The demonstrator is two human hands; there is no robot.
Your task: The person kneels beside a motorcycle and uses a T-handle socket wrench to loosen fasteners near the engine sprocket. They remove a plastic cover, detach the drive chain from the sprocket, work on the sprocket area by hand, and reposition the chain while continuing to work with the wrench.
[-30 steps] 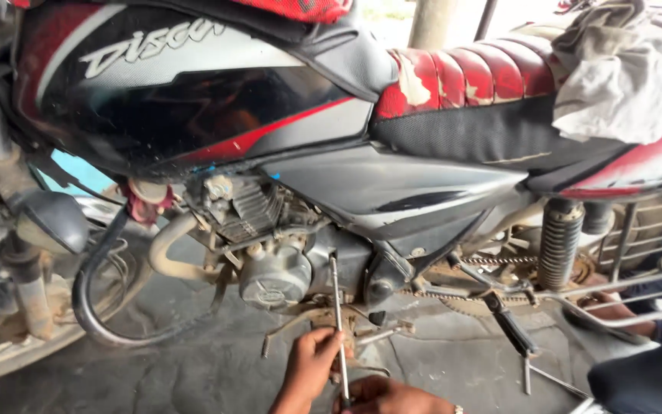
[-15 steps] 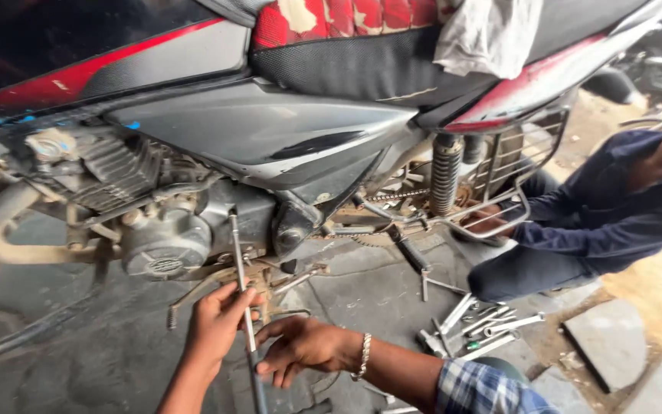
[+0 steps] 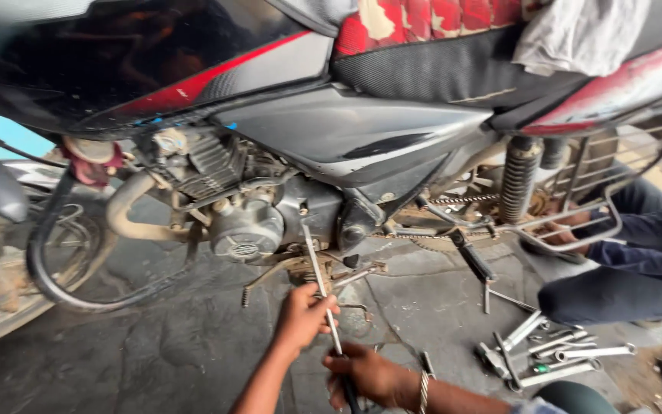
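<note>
While hands [image 3: 304, 316] grip slim steel rod [image 3: 322, 295].

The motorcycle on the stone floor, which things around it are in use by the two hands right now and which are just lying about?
In use:
left hand around the long thin metal rod tool
right hand on the rod's lower end
grey motorcycle engine casing, where the rod's tip points

Lying about:
loose silver spanners on the floor
white cloth on the seat
another person's blue sleeve at the rear

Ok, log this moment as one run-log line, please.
left hand: grips long metal rod mid-shaft | right hand: holds rod's lower end | rod tip: at motorcycle engine underside | loose wrenches: on ground, right
</note>
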